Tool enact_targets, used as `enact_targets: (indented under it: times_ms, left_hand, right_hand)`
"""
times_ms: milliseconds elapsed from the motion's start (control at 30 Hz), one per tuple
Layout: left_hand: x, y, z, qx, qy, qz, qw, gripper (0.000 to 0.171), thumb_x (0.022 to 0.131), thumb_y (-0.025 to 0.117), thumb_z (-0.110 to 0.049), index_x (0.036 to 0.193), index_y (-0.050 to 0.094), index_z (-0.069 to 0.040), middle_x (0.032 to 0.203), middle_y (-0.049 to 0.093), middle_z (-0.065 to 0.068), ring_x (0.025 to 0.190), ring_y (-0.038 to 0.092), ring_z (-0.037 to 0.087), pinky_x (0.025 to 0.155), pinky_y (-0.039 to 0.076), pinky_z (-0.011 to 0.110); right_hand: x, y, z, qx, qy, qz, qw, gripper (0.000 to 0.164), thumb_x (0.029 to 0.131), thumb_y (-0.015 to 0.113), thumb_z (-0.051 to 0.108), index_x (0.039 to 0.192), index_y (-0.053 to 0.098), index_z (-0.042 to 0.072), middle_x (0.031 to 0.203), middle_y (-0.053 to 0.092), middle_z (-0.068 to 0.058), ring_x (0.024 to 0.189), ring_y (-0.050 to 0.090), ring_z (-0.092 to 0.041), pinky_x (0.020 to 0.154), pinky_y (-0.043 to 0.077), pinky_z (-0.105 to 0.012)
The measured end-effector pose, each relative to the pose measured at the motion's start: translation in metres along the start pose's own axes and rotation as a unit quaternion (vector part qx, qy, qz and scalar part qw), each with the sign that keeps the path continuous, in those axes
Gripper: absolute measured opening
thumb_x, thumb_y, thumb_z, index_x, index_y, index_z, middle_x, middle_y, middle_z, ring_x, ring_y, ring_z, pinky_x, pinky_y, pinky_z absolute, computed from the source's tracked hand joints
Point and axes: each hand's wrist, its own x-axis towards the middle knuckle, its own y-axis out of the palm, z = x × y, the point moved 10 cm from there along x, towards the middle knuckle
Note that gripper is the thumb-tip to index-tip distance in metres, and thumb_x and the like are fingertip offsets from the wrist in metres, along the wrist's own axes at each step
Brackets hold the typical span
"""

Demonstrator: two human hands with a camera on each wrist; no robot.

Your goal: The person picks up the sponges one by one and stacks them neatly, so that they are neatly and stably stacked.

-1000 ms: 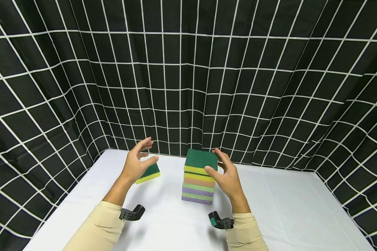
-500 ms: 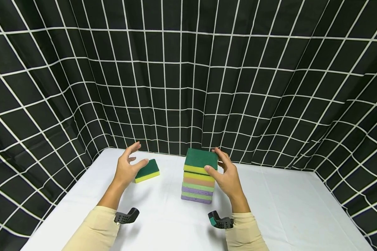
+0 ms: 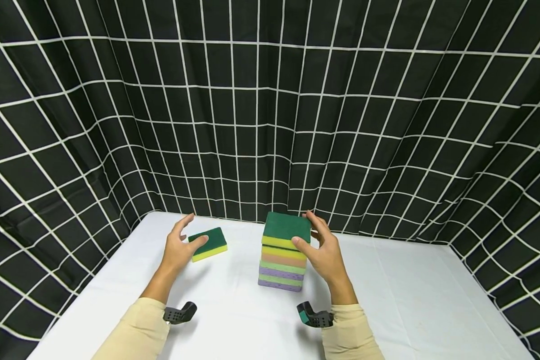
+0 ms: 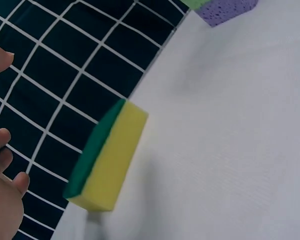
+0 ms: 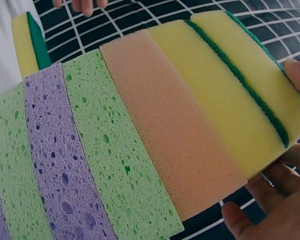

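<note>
A stack of several sponges (image 3: 282,270) stands upright on the table. Its top sponge (image 3: 285,227) is yellow with a green scouring face upward; beneath are another yellow-green one, an orange layer (image 5: 160,125), and light green and purple porous layers. My right hand (image 3: 326,252) holds the top sponge at its right side, thumb at the near corner, fingers at the far one. A loose yellow-green sponge (image 3: 212,243) lies left of the stack. Over its left end hovers my left hand (image 3: 175,252), thumb and fingers spread; the left wrist view shows it apart from that sponge (image 4: 112,165).
A white cloth (image 3: 409,300) covers the table. Black curtain (image 3: 270,125) with a white grid rises behind and at both sides. Each wrist wears a dark camera mount, such as the left one (image 3: 180,314). Bare cloth separates the loose sponge from the stack.
My left hand has moved left and lowered, away from the stack, uncovering more of the loose sponge. My right hand and the stack have stayed in place.
</note>
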Motion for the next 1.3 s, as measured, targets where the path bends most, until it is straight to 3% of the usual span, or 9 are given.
enact_targets:
  times_ms: [467,700,867,1300]
  left_hand:
    - [-0.005,0.001,0.035,0.008,-0.068,0.002,0.9977,0.070,0.084,0.072,-0.010,0.145,0.039,-0.002,0.147,0.036,0.018,0.137,0.026,0.032,0.108,0.026,0.049]
    - [-0.009,0.006,0.057,-0.001,-0.120,0.031,0.9923,0.078,0.084,0.074,-0.013,0.149,0.032,-0.004,0.152,0.027,0.018,0.140,0.019,0.035,0.111,0.021,0.048]
    - [-0.012,0.010,0.072,0.024,-0.157,0.054,0.9858,0.087,0.081,0.077,-0.018,0.151,0.026,-0.005,0.154,0.017,0.022,0.141,0.013,0.042,0.112,0.015,0.052]
    - [-0.006,0.018,0.087,0.086,-0.166,0.086,0.9784,0.092,0.081,0.076,-0.016,0.151,0.019,0.002,0.152,0.017,0.028,0.139,0.015,0.044,0.112,0.014,0.052]
  right_hand:
    - [-0.001,0.000,-0.003,0.004,0.008,0.002,1.000,0.065,0.085,0.069,-0.002,0.142,0.038,-0.010,0.136,0.045,-0.027,0.118,0.045,-0.037,0.099,0.032,-0.058]
    - [-0.003,0.000,-0.003,0.002,0.006,0.001,1.000,0.065,0.085,0.069,-0.002,0.141,0.039,-0.009,0.135,0.046,-0.026,0.120,0.044,-0.037,0.099,0.033,-0.057]
    - [-0.003,0.001,-0.001,0.000,0.002,0.002,1.000,0.065,0.085,0.069,-0.002,0.141,0.039,-0.010,0.135,0.045,-0.028,0.122,0.043,-0.036,0.099,0.033,-0.057]
    - [0.000,-0.001,0.002,0.001,0.002,0.003,1.000,0.065,0.085,0.069,-0.002,0.141,0.039,-0.010,0.136,0.044,-0.030,0.119,0.044,-0.039,0.099,0.032,-0.058]
